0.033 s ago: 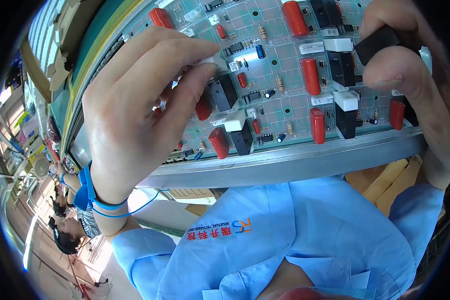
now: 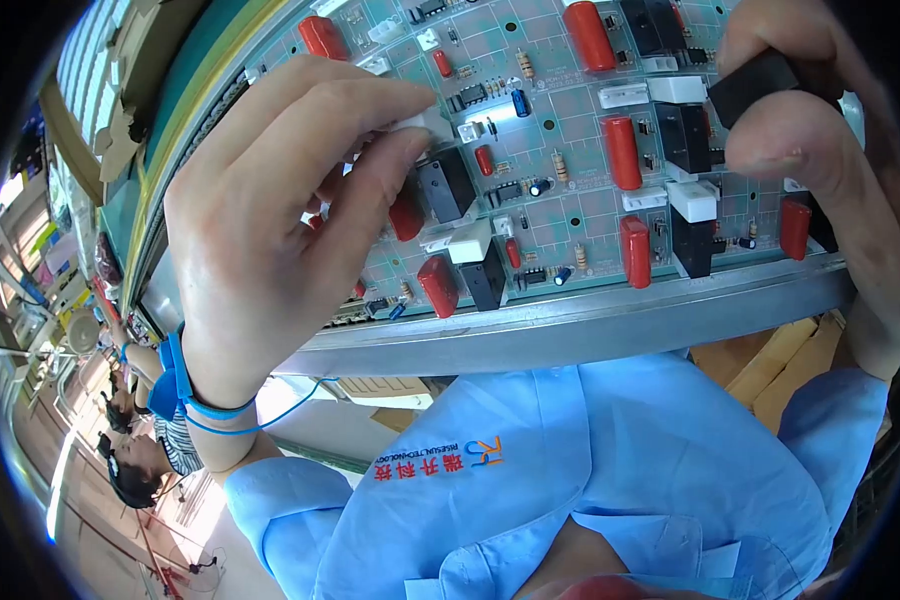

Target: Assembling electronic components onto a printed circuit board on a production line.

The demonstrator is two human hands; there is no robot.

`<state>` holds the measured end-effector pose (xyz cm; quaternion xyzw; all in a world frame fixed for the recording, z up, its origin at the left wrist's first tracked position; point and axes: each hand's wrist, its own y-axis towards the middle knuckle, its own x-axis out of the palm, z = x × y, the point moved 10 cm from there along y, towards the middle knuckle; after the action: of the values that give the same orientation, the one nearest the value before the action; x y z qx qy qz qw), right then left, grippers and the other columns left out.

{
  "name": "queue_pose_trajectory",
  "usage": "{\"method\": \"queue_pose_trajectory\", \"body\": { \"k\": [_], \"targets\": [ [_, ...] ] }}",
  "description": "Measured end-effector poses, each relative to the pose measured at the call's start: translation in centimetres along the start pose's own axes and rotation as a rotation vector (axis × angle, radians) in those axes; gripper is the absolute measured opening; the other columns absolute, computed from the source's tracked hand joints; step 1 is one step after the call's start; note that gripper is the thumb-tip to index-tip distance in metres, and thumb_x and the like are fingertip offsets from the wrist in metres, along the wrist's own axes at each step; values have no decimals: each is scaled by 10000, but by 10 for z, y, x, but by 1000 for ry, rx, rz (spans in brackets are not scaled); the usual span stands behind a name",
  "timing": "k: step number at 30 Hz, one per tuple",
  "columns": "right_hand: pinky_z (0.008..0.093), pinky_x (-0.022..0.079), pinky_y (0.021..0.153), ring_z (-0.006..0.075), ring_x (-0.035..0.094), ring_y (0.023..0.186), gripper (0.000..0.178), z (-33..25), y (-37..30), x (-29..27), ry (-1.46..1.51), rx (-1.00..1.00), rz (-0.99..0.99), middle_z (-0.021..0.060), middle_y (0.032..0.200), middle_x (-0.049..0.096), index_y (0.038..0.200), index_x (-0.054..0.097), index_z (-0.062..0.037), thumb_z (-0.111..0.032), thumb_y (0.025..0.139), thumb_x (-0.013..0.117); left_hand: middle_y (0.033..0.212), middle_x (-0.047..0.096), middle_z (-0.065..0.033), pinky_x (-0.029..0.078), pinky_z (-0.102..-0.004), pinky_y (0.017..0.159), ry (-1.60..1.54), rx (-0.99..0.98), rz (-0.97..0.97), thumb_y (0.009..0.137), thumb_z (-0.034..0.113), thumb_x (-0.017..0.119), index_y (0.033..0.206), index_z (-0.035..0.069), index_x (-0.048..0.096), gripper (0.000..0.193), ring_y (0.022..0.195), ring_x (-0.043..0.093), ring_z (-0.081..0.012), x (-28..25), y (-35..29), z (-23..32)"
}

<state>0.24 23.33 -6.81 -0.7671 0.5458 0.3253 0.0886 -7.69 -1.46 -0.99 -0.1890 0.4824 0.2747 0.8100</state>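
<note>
My left hand [image 2: 270, 190] is over the left part of a panel of circuit boards [image 2: 540, 85]. Its thumb and forefinger pinch a small white block-shaped part [image 2: 428, 122] just above a black box-shaped relay [image 2: 447, 185] standing on the board. A blue wrist strap [image 2: 175, 375] with a thin cord circles that wrist. At the upper right, my right hand [image 2: 805, 140] grips a loose black relay [image 2: 755, 90] between thumb and fingers, above the boards. Its underside is hidden by the fingers.
Red capacitors [image 2: 621, 153], white blocks [image 2: 692, 200] and further relays [image 2: 691, 245] rise from the boards. A metal rail [image 2: 570, 335] runs along the near edge. Cardboard [image 2: 785, 365] lies below it at right. Another person [image 2: 145, 465] is at the far left.
</note>
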Motion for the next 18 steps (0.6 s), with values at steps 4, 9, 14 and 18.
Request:
{"method": "queue_pose_trajectory", "body": {
  "k": [4, 9, 14, 18],
  "targets": [
    [276, 467, 690, 182, 592, 804, 363, 10, -10, 0, 26, 14, 16, 123, 992, 642, 1072, 669, 25, -51, 726, 746, 926, 663, -91, 438, -192, 561, 8, -32, 36, 830, -66, 689, 998, -32, 682, 171, 693, 598, -82, 3, -3, 1],
    [275, 465, 683, 178, 590, 795, 362, 35, -79, -55, -19, 42, 10, 121, 990, 642, 1074, 669, 25, -51, 728, 745, 960, 676, -100, 452, -195, 592, -58, -75, 112, 831, -66, 694, 1008, -33, 683, 180, 693, 598, -83, -10, -16, -3],
    [273, 463, 677, 174, 587, 787, 360, 23, -34, -14, 42, 41, 15, 119, 988, 642, 1075, 668, 24, -50, 731, 744, 954, 677, -99, 449, -186, 582, -78, -90, 101, 829, -55, 703, 1013, -34, 685, 187, 695, 598, -75, -3, -17, -10],
    [271, 461, 671, 171, 585, 780, 359, 18, -16, -4, 69, 47, 11, 117, 986, 641, 1076, 668, 24, -50, 733, 744, 950, 677, -100, 453, -184, 582, -77, -115, 114, 825, -49, 709, 1004, -32, 685, 181, 695, 601, -79, -2, -16, -9]
  ]
}}
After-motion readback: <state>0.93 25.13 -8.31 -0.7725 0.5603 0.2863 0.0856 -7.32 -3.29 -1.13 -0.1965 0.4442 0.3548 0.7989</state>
